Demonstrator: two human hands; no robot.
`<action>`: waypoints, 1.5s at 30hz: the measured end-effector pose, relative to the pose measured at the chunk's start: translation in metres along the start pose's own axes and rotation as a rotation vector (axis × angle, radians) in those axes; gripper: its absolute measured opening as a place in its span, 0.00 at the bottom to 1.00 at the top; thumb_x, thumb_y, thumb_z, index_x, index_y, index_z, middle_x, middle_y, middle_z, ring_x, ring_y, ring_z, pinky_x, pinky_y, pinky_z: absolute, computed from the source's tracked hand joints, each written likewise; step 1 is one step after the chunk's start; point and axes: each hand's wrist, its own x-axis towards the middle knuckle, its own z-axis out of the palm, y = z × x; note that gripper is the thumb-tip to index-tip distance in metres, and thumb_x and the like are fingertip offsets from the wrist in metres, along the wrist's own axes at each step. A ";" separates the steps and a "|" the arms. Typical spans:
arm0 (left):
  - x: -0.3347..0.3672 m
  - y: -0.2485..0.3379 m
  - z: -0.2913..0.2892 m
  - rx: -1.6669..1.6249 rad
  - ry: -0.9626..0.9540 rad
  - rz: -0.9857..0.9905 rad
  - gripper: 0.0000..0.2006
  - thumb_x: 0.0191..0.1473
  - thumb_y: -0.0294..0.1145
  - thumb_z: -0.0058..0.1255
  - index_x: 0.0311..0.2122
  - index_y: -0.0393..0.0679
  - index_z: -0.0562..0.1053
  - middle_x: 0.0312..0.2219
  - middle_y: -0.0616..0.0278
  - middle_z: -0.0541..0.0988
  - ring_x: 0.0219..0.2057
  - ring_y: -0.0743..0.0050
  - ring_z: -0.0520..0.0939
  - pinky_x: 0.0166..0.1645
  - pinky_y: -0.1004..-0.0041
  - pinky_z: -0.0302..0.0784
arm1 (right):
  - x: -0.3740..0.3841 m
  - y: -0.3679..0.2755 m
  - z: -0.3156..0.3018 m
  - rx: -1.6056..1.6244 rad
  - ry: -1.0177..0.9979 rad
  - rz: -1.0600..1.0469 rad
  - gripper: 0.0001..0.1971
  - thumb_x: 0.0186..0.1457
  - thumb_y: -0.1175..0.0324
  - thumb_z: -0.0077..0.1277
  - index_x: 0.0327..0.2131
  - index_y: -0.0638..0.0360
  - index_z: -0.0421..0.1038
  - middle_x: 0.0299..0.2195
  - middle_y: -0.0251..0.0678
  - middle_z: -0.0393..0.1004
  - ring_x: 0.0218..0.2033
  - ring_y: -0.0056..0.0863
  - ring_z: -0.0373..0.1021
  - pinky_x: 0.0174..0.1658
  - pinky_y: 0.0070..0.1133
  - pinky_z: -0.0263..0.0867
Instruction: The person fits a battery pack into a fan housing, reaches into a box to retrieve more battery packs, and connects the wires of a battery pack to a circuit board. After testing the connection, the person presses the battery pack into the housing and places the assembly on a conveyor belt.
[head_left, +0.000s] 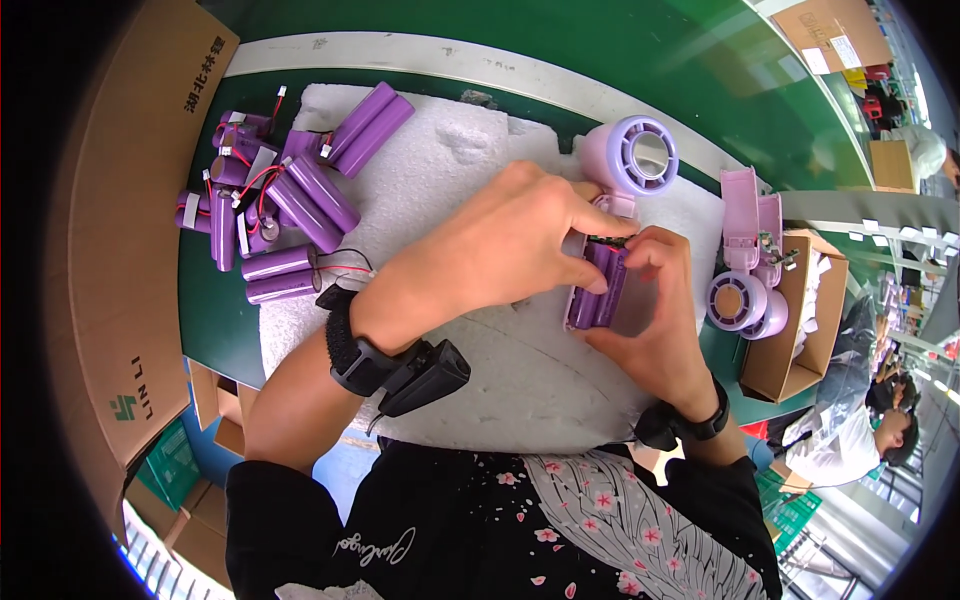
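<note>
A lilac handheld fan (603,160) lies on the white foam sheet, its round head away from me and its handle opened toward me. A purple two-cell battery pack (607,300) sits in the pink handle shell. My left hand (530,230) reaches across from the left, thumb against the cells and fingers bent over the handle's top end, by a small circuit board partly hidden there. My right hand (660,310) curls around the handle from the right, thumb at its near end and forefinger near the board. Fine wires between the fingertips are hard to make out.
Several purple battery packs (315,205) with wires are piled left on the foam sheet (450,390). Other lilac fan parts (740,215) lie right, beside an open cardboard box (800,350). A tall carton (130,250) stands along the left edge. People sit farther right.
</note>
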 end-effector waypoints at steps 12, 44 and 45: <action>-0.004 -0.007 0.014 0.017 0.034 -0.001 0.25 0.36 0.26 0.69 0.46 0.44 0.79 0.43 0.47 0.81 0.44 0.51 0.82 0.50 0.66 0.79 | 0.000 0.020 -0.003 -0.047 -0.069 -0.177 0.43 0.26 0.71 0.76 0.52 0.60 0.67 0.51 0.41 0.63 0.52 0.39 0.66 0.54 0.31 0.66; 0.006 -0.036 -0.003 1.163 0.924 -0.250 0.10 0.48 0.29 0.53 0.37 0.52 0.81 0.45 0.55 0.76 0.52 0.46 0.68 0.52 0.43 0.61 | 0.118 -0.088 -0.070 -0.319 0.472 -0.259 0.11 0.55 0.71 0.58 0.42 0.62 0.75 0.24 0.31 0.75 0.26 0.16 0.69 0.32 0.15 0.64; 0.003 -0.036 -0.004 1.164 0.921 -0.250 0.10 0.48 0.29 0.53 0.37 0.52 0.81 0.45 0.55 0.76 0.52 0.46 0.68 0.52 0.43 0.61 | 0.146 -0.091 -0.073 -0.309 0.433 -0.297 0.13 0.55 0.69 0.58 0.44 0.62 0.74 0.25 0.32 0.75 0.25 0.16 0.70 0.31 0.15 0.64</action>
